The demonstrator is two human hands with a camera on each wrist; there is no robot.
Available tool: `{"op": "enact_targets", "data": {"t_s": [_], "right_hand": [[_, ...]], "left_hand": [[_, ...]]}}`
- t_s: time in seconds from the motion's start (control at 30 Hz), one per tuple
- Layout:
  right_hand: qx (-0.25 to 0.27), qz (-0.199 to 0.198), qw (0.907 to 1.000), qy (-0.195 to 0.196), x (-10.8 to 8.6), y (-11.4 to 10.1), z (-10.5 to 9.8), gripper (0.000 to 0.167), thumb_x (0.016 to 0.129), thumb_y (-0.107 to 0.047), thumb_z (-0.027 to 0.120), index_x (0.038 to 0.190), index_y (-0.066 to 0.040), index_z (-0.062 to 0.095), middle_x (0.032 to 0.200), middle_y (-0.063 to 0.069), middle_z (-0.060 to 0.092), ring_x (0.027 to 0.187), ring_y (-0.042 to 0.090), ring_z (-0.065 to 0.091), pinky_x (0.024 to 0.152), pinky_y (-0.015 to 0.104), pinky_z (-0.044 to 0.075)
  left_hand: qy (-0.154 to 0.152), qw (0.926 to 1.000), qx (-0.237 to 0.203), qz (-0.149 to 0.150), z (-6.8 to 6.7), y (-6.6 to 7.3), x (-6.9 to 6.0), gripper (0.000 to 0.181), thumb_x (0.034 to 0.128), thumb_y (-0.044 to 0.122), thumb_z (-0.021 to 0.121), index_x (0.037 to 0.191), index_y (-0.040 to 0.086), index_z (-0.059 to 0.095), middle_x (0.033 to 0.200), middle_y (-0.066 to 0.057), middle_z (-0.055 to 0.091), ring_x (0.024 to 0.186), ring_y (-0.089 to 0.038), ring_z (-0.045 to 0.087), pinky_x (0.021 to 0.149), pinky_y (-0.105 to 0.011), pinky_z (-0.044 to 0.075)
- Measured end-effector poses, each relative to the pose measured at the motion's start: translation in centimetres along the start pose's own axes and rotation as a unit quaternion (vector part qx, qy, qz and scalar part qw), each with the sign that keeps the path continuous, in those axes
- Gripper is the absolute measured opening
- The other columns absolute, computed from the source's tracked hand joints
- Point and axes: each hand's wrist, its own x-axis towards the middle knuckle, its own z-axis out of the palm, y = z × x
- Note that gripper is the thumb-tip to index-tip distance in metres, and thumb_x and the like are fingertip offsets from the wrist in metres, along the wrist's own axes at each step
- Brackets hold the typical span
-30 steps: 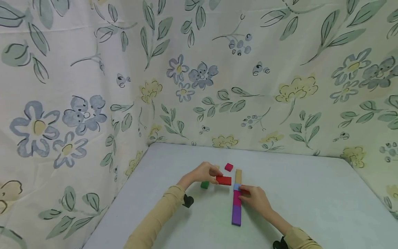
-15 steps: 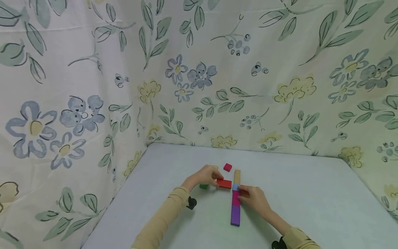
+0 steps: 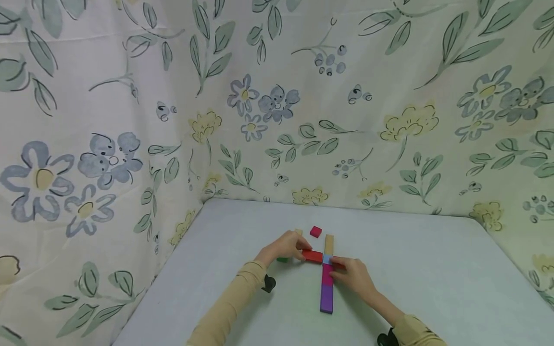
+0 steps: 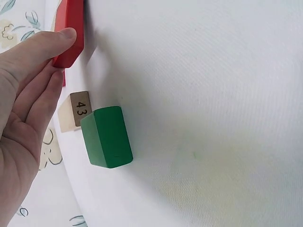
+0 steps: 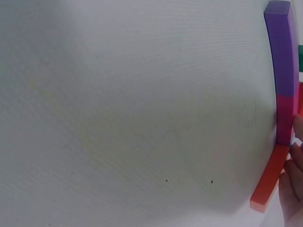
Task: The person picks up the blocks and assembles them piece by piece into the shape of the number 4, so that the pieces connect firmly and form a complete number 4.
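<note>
In the head view a row runs away from the person: purple block [image 3: 326, 299], magenta block [image 3: 327, 275], light blue block [image 3: 327, 259], wooden block [image 3: 329, 244]. My left hand [image 3: 286, 244] pinches a red block [image 3: 313, 256], its end close to the blue block's left side. In the left wrist view the thumb lies over the red block [image 4: 70, 40]. My right hand [image 3: 356, 276] rests its fingertips against the row's right side at the blue and magenta blocks. The right wrist view shows an orange-red block [image 5: 270, 179] beside the fingers [image 5: 294, 165]; the head view does not show it clearly.
A small crimson block [image 3: 316, 231] stands beyond the red one. Left of it, a green block [image 4: 108, 137] and a wooden block marked 43 [image 4: 80, 108] sit close together, partly behind my left hand in the head view. Floral cloth [image 3: 277, 158] hangs behind the white table [image 3: 411, 254].
My left hand has lowered the red block slightly and brought its right end closer to the blue block. The right hand stays against the row. The head view has shifted slightly.
</note>
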Motion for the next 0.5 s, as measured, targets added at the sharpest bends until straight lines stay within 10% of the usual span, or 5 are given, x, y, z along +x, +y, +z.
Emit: {"op": "enact_targets", "data": {"t_s": [0.5], "right_hand": [[0.003, -0.007, 1.0, 0.005, -0.11, 0.07, 0.06, 0.034, 0.075, -0.009, 0.078, 0.108, -0.001, 0.071, 0.105, 0.011, 0.072, 0.1, 0.027, 0.067, 0.085, 0.041, 0.053]], "left_hand": [[-0.003, 1.0, 0.003, -0.006, 0.3, 0.15, -0.03, 0.034, 0.078, 0.009, 0.077, 0.111, 0.01, 0.071, 0.107, 0.0, 0.072, 0.096, -0.012, 0.062, 0.082, -0.018, 0.048]]}}
